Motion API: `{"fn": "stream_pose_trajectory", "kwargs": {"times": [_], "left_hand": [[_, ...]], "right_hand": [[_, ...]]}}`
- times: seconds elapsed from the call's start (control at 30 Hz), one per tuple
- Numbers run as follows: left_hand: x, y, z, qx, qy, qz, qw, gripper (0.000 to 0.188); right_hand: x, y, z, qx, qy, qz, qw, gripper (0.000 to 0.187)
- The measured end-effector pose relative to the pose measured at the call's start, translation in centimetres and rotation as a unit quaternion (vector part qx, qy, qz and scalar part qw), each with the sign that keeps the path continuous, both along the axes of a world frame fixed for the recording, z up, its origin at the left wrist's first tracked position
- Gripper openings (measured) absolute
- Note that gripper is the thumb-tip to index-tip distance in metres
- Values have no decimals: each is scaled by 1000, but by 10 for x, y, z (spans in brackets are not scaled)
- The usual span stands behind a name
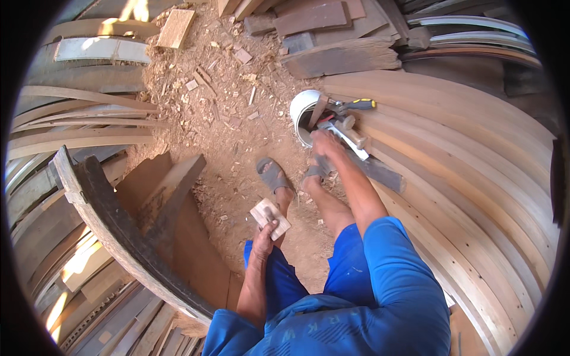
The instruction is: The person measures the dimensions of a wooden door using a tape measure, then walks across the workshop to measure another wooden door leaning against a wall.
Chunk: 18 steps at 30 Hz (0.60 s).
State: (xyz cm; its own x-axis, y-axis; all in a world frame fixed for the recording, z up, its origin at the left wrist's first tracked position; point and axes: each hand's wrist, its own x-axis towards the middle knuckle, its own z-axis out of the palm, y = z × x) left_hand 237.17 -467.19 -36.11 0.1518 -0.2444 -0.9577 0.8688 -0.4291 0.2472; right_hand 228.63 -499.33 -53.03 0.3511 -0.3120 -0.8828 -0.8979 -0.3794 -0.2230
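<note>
My left hand (265, 237) is closed around a small flat piece of pale wood (280, 225), held in front of my left knee with the thumb over its face. A short dark stub shows on that face near the thumb. My right hand (324, 143) reaches to the near side of a white bucket (298, 113). Its fingers look curled, but what lies in them is hidden. Out of the bucket stick several tools, among them one with a yellow and black handle (361, 104) and a long pale metal piece (351, 144) beside my right wrist.
Wood shavings and offcuts cover the dirt floor (225, 136). Long curved planks (451, 196) are stacked on the right. A dark curved timber (113, 219) stands close at my left, with more stacked boards (77, 136) beyond. Thick boards (341, 58) lie behind the bucket.
</note>
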Motion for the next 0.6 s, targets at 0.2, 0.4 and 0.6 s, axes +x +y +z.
{"fn": "stream_pose_trajectory", "kwargs": {"times": [0.2,0.4,0.6], "left_hand": [[4,-2,-6,4,-24,-115,993,43],[0,-23,-11,7,8,-118,993,46],[0,-81,-44,-41,11,-241,969,48]], "right_hand": [[26,-4,-28,34,77,8,996,32],[-6,-7,-13,-28,15,1,1000,30],[-76,9,73,-32,-108,-194,975,28]]}}
